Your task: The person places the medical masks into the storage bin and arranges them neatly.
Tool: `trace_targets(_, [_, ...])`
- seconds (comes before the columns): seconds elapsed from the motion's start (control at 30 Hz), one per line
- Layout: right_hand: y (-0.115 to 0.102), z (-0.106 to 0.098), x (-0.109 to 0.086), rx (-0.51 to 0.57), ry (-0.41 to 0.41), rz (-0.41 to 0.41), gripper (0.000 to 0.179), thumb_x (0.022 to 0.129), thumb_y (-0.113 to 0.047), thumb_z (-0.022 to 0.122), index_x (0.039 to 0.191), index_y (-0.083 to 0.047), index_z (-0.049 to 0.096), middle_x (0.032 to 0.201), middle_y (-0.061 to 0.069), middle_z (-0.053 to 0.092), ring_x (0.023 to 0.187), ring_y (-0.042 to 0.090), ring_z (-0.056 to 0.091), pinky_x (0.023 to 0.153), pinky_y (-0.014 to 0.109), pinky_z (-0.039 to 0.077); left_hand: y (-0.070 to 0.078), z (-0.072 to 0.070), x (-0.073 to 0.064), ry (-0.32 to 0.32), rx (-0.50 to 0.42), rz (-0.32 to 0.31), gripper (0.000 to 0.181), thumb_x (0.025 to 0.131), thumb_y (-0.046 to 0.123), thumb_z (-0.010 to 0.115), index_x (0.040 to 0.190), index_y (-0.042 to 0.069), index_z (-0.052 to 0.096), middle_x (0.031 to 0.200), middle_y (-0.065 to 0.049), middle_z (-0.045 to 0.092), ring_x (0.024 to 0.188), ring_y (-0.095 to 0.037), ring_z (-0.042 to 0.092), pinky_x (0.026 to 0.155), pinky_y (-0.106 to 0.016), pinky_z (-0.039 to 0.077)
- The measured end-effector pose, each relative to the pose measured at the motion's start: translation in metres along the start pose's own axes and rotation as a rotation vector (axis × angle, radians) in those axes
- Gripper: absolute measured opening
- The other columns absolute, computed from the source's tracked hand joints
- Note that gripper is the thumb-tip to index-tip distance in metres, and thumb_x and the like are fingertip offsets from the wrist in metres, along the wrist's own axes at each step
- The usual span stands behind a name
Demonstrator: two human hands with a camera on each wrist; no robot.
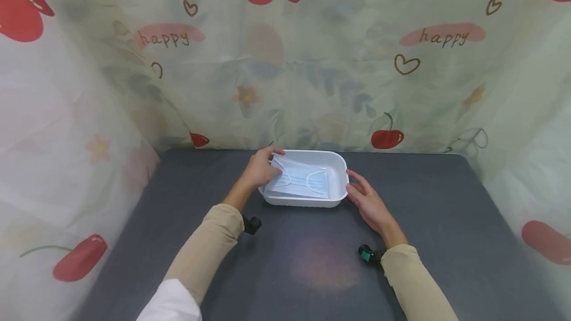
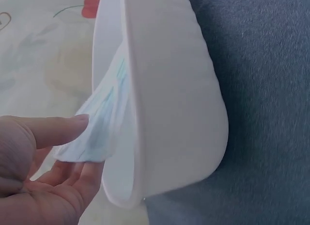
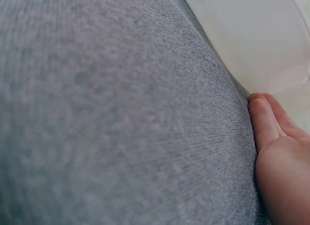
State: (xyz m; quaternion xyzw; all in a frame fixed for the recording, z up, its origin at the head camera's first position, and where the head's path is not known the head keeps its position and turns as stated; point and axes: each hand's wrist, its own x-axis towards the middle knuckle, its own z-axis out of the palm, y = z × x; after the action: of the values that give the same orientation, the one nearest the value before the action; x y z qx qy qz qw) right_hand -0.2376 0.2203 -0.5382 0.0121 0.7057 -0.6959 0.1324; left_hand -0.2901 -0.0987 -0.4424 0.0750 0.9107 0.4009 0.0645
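Observation:
A light blue pleated face mask (image 1: 303, 180) with white ear loops lies in a white plastic tray (image 1: 308, 202) near the table's back edge. At the tray's left end my left hand (image 1: 262, 168) pinches the mask's left end between thumb and fingers. The left wrist view shows that end of the mask (image 2: 97, 123) lifted over the rim, with the thumb on top and fingers below. My right hand (image 1: 368, 203) is at the tray's right end, thumb and fingers extended against its outer side. In the right wrist view, its fingertips (image 3: 260, 111) meet the tray's lower corner.
The dark grey table (image 1: 312, 271) extends in front of and beside the tray. A curtain (image 1: 312, 63) printed with cherries, hearts and "happy" hangs right behind the table and along both sides. Dark wrist devices (image 1: 252, 225) sit on both forearms.

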Motion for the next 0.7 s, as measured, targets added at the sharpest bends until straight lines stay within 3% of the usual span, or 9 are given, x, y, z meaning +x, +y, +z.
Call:
trace_targets(0.17, [0.001, -0.002, 0.001, 0.003, -0.002, 0.004, 0.063, 0.106, -0.029, 0.056, 0.162, -0.027, 0.027, 0.163, 0.018, 0.035, 0.151, 0.030, 0.036, 0.128, 0.049, 0.026, -0.003, -0.008, 0.000, 0.002, -0.078, 0.003, 0.049, 0.090, -0.003, 0.068, 0.136, 0.011, 0.061, 0.130, -0.012, 0.069, 0.119, -0.031, 0.065, 0.099, -0.045, 0.057])
trace_targets(0.27, [0.001, -0.002, 0.001, 0.009, 0.000, 0.002, 0.062, 0.106, -0.029, 0.056, 0.161, -0.028, 0.028, 0.162, 0.017, 0.036, 0.151, 0.029, 0.037, 0.128, 0.049, 0.026, -0.006, -0.014, -0.001, 0.036, -0.118, 0.008, 0.045, 0.091, -0.003, 0.067, 0.135, 0.008, 0.062, 0.128, -0.014, 0.069, 0.116, -0.031, 0.067, 0.098, -0.044, 0.058])
trace_targets(0.47, [0.001, -0.002, 0.001, 0.012, 0.010, 0.008, 0.061, 0.107, -0.027, 0.055, 0.161, -0.028, 0.028, 0.161, 0.018, 0.037, 0.150, 0.029, 0.037, 0.128, 0.048, 0.028, -0.013, -0.022, -0.001, 0.157, -0.101, 0.041, 0.038, 0.092, 0.001, 0.067, 0.129, 0.010, 0.064, 0.127, -0.010, 0.069, 0.116, -0.029, 0.066, 0.102, -0.043, 0.056])
trace_targets(0.7, [0.000, -0.007, 0.002, 0.001, 0.020, 0.013, 0.061, 0.107, -0.030, 0.055, 0.161, -0.027, 0.028, 0.160, 0.018, 0.039, 0.148, 0.028, 0.040, 0.127, 0.047, 0.031, -0.017, -0.027, -0.004, 0.338, 0.003, 0.151, 0.034, 0.097, 0.012, 0.068, 0.131, 0.014, 0.064, 0.131, -0.008, 0.067, 0.128, -0.029, 0.059, 0.108, -0.047, 0.049])
